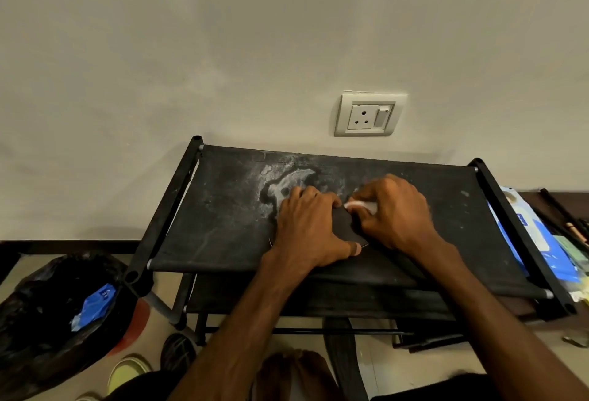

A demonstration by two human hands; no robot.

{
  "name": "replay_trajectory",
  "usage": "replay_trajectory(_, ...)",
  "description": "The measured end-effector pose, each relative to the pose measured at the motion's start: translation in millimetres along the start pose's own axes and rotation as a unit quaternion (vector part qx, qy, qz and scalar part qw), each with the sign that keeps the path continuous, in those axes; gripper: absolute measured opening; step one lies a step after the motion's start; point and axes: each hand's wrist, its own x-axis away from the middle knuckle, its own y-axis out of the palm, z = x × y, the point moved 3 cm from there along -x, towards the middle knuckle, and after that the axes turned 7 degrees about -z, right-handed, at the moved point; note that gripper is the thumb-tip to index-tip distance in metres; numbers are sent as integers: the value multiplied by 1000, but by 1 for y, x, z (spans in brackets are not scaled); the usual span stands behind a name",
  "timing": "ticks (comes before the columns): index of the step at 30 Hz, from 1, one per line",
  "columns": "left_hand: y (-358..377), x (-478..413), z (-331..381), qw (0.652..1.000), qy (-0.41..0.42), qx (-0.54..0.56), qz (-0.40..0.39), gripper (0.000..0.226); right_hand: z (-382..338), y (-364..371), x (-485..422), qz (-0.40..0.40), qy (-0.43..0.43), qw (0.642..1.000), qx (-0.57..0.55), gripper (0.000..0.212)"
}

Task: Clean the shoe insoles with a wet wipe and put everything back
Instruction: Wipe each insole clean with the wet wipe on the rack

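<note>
Black fabric shelf (223, 225), blotched whitish — a dark flat insole (345, 225) is pinned under the flat left hand (309, 228), with a bunched white wipe (361, 206) gripped in the right hand (398, 216) at its far end.

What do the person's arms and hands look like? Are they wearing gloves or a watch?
No gloves. The left hand and right hand are bare, with no ring or watch that I can see. The left forearm and right forearm are bare too, with no sleeves showing on them.
</note>
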Motion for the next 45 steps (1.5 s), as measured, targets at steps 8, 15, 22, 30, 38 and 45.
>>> replay_trajectory(8, -2, 0, 3, 1000, -5, -7, 5, 83, 17, -15, 39, -66, 33, 997, 9, 6)
replay_trajectory(15, -3, 0, 2, 1000, -10, -16, -7, 84, 1, -2, -11, -9, 24, 1000, -9, 22)
replay_trajectory(22, -1, 1, 2, 1000, -14, 20, 1, 80, 19, -6, 27, -28, 25, 999, 0, 14)
replay_trajectory(30, -3, 1, 3, 1000, -11, 5, 0, 82, 19, -17, 21, -72, 53, 996, 2, 12)
replay_trajectory(38, 0, -2, -1, 999, -22, 29, -2, 83, 7, -9, 6, -29, 35, 999, -3, 20)
replay_trajectory(45, 0, 5, 3, 1000, -13, 3, 20, 84, 14, -12, 40, -45, 14, 999, 11, 6)
